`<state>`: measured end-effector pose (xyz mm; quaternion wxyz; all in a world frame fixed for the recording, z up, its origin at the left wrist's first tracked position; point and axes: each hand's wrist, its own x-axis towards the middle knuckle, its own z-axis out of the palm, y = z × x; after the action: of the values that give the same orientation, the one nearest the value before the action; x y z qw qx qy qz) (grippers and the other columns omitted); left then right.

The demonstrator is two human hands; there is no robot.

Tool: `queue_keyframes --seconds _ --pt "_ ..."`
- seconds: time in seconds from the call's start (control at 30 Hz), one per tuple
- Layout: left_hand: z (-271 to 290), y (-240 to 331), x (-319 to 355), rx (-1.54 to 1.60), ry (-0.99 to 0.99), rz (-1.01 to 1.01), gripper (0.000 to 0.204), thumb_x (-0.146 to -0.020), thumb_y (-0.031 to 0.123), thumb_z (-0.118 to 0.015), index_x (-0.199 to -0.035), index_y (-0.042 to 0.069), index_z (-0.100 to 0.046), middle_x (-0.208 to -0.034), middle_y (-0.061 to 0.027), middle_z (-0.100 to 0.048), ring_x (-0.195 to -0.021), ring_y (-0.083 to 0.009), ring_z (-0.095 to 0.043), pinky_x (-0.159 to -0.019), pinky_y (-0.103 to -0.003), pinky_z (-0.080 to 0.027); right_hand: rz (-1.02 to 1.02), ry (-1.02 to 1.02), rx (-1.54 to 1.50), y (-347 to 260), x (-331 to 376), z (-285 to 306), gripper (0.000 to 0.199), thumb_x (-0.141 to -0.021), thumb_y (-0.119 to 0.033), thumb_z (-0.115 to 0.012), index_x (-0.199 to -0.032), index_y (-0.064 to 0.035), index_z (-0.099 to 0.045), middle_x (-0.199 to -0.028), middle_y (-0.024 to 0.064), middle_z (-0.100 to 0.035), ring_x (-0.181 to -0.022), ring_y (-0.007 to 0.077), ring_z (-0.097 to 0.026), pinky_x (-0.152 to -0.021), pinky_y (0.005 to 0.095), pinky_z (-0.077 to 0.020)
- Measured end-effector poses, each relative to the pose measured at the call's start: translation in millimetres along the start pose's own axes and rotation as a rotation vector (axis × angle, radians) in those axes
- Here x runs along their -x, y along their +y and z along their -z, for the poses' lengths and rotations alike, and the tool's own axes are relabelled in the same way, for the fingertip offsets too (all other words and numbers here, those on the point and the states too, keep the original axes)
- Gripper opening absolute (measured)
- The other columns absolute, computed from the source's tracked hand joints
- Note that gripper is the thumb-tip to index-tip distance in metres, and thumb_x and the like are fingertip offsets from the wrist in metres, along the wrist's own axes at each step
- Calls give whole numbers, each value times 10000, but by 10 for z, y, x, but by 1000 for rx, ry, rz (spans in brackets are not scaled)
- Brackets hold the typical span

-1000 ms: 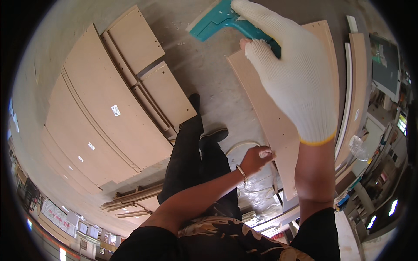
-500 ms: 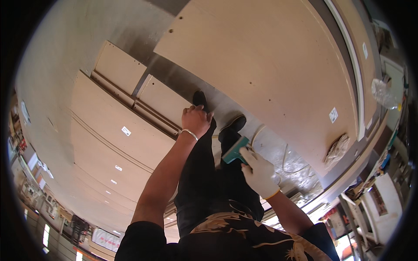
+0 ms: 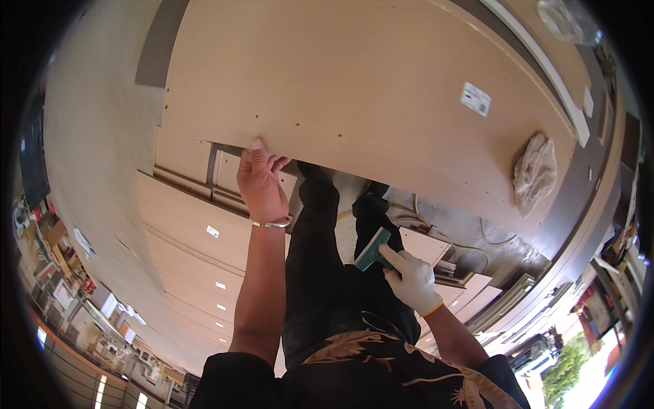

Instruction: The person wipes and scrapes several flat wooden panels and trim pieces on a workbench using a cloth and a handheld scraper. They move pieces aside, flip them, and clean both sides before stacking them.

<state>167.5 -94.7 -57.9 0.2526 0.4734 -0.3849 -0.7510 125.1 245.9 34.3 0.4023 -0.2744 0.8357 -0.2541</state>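
A large tan board (image 3: 381,75) fills the far part of the view, with small dark holes along its near edge. My bare left hand (image 3: 262,184), a bracelet at its wrist, is at that edge. Its thumb lies over the edge and its fingers curl beside it, so it appears to grip the board; part of the grip is hidden. In my right hand (image 3: 412,279), in a white glove, is a teal scraper (image 3: 372,250) with a wide flat head, held in front of my right leg, apart from the board.
A crumpled pale cloth (image 3: 535,174) lies on the board's right end, near a white label (image 3: 475,99). More tan boards (image 3: 197,235) stretch away at left. A hose (image 3: 417,217) runs over the floor by my feet. A clear plastic bottle (image 3: 569,20) is at upper right.
My left hand has moved left and forward from above my leg to the board's edge. The board now appears lower and further left in view. My right hand keeps the scraper.
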Motion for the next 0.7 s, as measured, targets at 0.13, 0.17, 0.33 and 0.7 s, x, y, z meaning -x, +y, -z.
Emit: queue_keyframes --seconds 0.13,0.17,0.33,0.7 --pt "-184 -148 168 -24 -10 4 329 -1086 360 -639 -1185 47 -660 -1098 -111 -751 -988 -246 -728 -879 -425 -580 -45 181 -214 340 380 317 539 -796 -50 -778 -1327 -109 -715 -869 146 -669 -720 374 -679 -654 450 -552" --pt "-231 -177 229 -76 59 27 314 -1085 344 -643 -1179 46 -660 -1092 -120 -750 -979 -252 -733 -869 -419 -586 -33 272 -234 462 492 404 540 -776 11 -766 -1310 -55 -717 -926 175 -703 -757 378 -701 -691 424 -567" --pt "-722 -591 896 -304 -214 185 226 -1055 237 -695 -1110 21 -657 -995 -145 -768 -862 -236 -760 -798 -359 -616 -117 738 -260 1192 1045 790 600 -820 128 -651 -1407 3 -662 -1177 188 -739 -988 264 -733 -842 368 -590" --pt "-1743 -674 1465 -1418 -313 -1002 267 -947 106 -666 -1209 62 -691 -1200 -160 -706 -1117 -375 -638 -978 -494 -483 -728 1127 176 3548 969 2440 525 -996 -177 -634 -1518 -220 -601 -1349 199 -665 -1148 401 -698 -990 487 -551"
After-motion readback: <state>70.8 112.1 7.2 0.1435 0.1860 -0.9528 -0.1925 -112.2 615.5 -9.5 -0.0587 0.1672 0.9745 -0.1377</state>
